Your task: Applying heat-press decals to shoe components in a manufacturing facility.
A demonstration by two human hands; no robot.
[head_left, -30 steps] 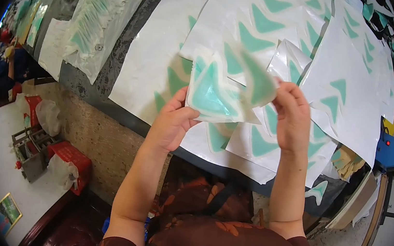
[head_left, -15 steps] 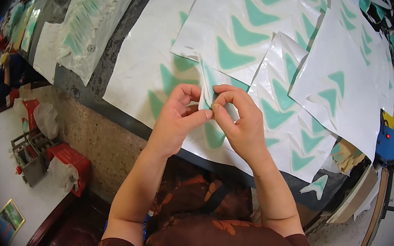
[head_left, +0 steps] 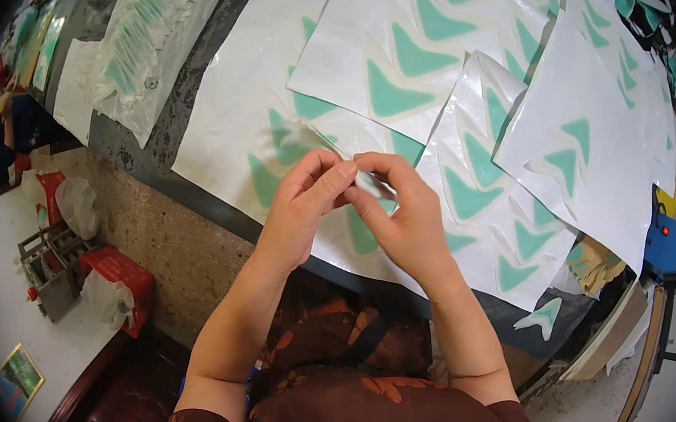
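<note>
My left hand (head_left: 311, 195) and right hand (head_left: 401, 210) meet fingertip to fingertip above the near part of the table. Both pinch a thin, pale-edged piece (head_left: 373, 184), seen almost edge-on and partly hidden by the fingers; one blurred end sticks out beyond the left fingers. Under the hands lies a white sheet (head_left: 225, 106) bearing green V-shaped cutouts with pale borders. Overlapping it are a second such sheet (head_left: 342, 66) at the far side and a narrower sheet (head_left: 445, 152) to the right.
Another cutout sheet (head_left: 617, 172) lies at the right. A loose cutout (head_left: 541, 317) rests near the table's front edge. At left lies a clear bag (head_left: 151, 40) of green-white pieces. A blue box (head_left: 671, 247) stands far right, a red basket (head_left: 123, 278) lower left. Another person (head_left: 9, 132) sits far left.
The held piece has turned from nearly upright, with its green face showing, to edge-on. My hands have come together, the left fingers now over the right fingertips.
</note>
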